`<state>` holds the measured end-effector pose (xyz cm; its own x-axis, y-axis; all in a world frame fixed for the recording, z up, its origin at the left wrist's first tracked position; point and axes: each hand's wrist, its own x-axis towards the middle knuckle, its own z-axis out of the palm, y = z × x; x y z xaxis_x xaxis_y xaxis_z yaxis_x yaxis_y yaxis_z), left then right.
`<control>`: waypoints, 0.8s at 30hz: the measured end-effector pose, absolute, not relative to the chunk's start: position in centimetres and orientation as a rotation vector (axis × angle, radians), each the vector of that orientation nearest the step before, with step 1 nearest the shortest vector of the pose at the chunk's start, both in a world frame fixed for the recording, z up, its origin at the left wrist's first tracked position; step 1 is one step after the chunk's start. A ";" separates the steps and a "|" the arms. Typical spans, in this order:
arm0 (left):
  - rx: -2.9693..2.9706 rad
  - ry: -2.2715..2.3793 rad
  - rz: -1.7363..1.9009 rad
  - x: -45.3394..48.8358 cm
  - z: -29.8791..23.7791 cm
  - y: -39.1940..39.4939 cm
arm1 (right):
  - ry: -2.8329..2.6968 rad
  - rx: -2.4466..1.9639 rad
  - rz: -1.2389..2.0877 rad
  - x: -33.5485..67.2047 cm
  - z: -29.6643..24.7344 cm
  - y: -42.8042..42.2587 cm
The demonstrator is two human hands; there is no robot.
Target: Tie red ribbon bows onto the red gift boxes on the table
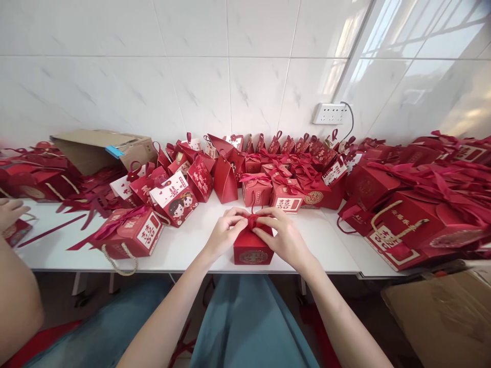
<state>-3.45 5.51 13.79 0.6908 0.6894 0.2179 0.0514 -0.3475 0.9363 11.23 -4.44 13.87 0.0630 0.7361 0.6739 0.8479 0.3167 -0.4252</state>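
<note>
A small red gift box (251,255) with a gold round emblem stands upright at the table's front edge, right before me. On top of it is a dark red ribbon (252,221), gathered at the middle. My left hand (228,231) pinches the ribbon from the left, thumb and fingers together. From the right, my right hand (282,234) has its fingers closed on the same ribbon. Part of the ribbon and the box top are hidden behind my fingers. Just beyond stands a red box with a white label (287,203).
Many red gift boxes crowd the back of the white table (322,250). A roped box (132,232) lies left, piled boxes (441,220) right. A cardboard box (102,145) stands back left, another carton (445,317) low right. At far left is another person's hand (11,212).
</note>
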 end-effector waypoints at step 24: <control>2.138 0.757 1.013 -6.3 13.7 4.6 | -1.965 -1.701 -0.491 13.0 15.9 -7.6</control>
<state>-6.26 4.64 13.74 0.5358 0.7193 0.4421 0.2208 -0.6248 0.7490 13.01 -7.62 15.90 -0.1022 0.8096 0.5780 0.9863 0.1581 -0.0471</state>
